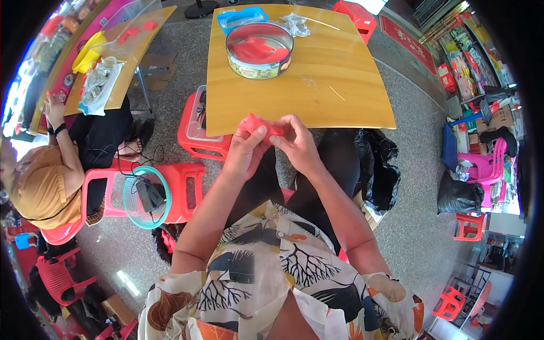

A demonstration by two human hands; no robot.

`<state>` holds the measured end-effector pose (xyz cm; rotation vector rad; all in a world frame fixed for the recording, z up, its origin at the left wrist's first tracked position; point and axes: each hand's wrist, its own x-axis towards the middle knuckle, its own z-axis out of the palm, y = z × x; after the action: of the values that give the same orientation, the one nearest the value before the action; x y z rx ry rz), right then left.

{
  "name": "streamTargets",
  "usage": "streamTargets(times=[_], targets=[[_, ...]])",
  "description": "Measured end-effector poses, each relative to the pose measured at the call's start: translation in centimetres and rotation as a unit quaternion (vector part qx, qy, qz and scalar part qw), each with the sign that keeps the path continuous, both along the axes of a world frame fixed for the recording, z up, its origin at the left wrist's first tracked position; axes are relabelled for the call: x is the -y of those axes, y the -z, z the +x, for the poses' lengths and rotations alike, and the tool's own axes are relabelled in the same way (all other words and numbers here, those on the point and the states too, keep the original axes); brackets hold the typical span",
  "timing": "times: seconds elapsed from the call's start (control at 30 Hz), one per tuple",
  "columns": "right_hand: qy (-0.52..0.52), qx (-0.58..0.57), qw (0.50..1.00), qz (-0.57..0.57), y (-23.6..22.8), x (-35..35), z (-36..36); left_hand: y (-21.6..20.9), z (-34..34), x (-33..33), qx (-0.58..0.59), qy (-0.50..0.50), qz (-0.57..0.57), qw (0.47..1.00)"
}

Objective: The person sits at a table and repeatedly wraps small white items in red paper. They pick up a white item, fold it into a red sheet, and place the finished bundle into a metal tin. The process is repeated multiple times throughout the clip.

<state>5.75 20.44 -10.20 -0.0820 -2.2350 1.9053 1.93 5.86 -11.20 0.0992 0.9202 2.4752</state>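
Just off the near edge of the wooden table (334, 62), both my hands hold a small red, crinkled piece of thin, soft material (258, 124), maybe cloth; its exact kind I cannot make out. My left hand (248, 152) has it between thumb and fingers. Thumb and bent fingers of my right hand (298, 148) pinch its right side. Farther back on the table stands a round open tin (254, 70) with a printed side, and flat red pieces (258, 50) lie inside it.
Behind the tin are a blue tray (242, 16) and a crumpled clear bag (297, 24). A thin stick (337, 93) lies on the table's right half. A red stool (190, 141) holding a clear box stands left. Farther left, a person (45, 181) sits at another table.
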Motion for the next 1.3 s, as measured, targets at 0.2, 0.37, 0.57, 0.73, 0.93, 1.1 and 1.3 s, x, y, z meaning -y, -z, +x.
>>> streamTargets(times=[0.2,0.37,0.57,0.73,0.93,1.1,1.3], targets=[[-0.001,-0.077,0.978,0.195,-1.6,-1.3,0.4,1.6,-0.9,1.3,-0.130,-0.016,-0.166,0.977],[-0.058,-0.011,0.991,0.122,-1.4,-1.6,0.3,1.9,-1.2,1.6,-0.122,-0.002,-0.169,0.978],[-0.105,0.078,0.991,0.008,-0.6,-2.3,0.3,1.2,-1.4,1.7,-0.159,0.039,-0.204,0.965],[-0.102,0.064,0.992,0.037,-0.5,-2.4,0.3,-1.4,-0.9,2.3,-0.455,-0.053,-0.443,0.771],[-0.091,0.042,0.993,0.056,-0.7,-2.5,0.3,-4.2,-0.1,2.9,-0.480,-0.032,-0.489,0.728],[-0.086,0.041,0.993,0.071,-1.0,-2.0,0.6,-3.0,-0.8,3.4,-0.498,0.027,-0.493,0.713],[-0.095,0.028,0.992,0.077,-0.6,-1.6,1.1,-2.7,-0.6,3.5,-0.505,0.049,-0.474,0.720]])
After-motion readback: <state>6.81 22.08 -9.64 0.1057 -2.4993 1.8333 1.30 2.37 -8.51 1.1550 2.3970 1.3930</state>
